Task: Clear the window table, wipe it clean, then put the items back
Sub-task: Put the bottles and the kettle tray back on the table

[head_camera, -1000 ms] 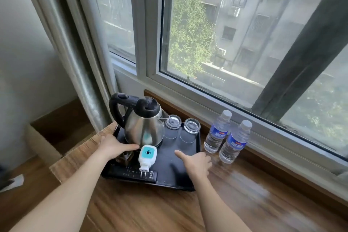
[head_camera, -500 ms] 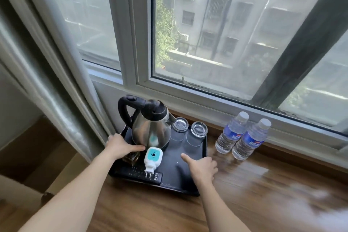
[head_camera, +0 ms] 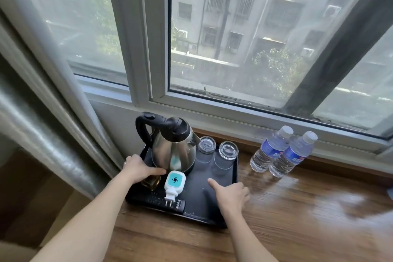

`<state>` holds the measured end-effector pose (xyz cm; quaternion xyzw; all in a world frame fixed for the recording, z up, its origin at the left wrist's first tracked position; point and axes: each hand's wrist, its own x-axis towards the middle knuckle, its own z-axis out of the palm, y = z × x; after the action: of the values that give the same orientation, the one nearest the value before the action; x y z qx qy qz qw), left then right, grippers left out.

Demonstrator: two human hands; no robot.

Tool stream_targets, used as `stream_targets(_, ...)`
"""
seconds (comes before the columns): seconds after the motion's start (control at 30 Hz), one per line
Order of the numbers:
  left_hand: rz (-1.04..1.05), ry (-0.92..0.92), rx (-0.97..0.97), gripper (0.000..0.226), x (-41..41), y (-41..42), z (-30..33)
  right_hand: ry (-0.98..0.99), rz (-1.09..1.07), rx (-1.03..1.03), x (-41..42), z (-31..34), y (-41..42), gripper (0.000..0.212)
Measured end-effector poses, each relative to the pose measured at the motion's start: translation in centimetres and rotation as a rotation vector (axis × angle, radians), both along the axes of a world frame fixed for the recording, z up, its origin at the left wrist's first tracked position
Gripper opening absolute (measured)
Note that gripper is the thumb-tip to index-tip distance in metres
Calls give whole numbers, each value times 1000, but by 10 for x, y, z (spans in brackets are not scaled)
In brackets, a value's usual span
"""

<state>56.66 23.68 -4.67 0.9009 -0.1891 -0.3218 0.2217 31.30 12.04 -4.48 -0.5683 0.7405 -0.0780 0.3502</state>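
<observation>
A black tray sits on the wooden window table near its left end. On it stand a steel kettle with a black handle, two upturned glasses, a white and teal plug-in device and a black remote. My left hand grips the tray's left rim beside the kettle. My right hand holds the tray's right rim, thumb on the tray floor. Two water bottles stand to the right of the tray by the window.
The window frame runs right behind the tray and bottles. A grey curtain hangs at the left, close to the tray's left edge. The table's left edge drops off beside my left forearm. A small amber object sits under my left hand.
The view has shifted closer and to the right along the window. Both hands stay on the tray's two rims, and the tray looks to be in the same spot.
</observation>
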Motion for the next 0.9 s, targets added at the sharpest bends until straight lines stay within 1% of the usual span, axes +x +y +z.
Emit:
stream_targets(0.23, -6, 10, -2, 130, -3, -2, 9, 33, -12, 7, 5, 0, 1, 103)
stream_targets(0.4, 7, 16, 3, 130, -5, -1, 7, 32, 13, 27, 4, 4, 0, 103)
stream_targets(0.6, -49, 28, 13, 131, -9, 3, 17, 75, 136, 60, 2, 17, 3, 104)
stream_targets(0.67, -91, 31, 12, 134, -11, 6, 21, 151, 206, 13, 6, 24, 11, 101)
stream_targets(0.7, -112, 3, 13, 133, -10, 8, 21, 196, 263, -48, 8, 28, 16, 99)
stream_targets(0.73, -124, -48, 0, 128, -10, 11, 22, 200, 326, -126, 10, 29, 21, 98)
stream_targets(0.77, -123, -106, -31, 121, -10, 14, 23, 145, 395, -193, 11, 29, 25, 96)
stream_targets(0.8, -112, -146, -71, 112, -12, 17, 26, 29, 455, -221, 13, 28, 28, 94)
stream_targets(0.87, -96, -148, -126, 91, -18, 21, 32, -240, 503, -133, 18, 25, 36, 90)
stream_targets(0.9, -101, -138, -120, 81, -22, 22, 33, -328, 497, -66, 21, 25, 40, 88)
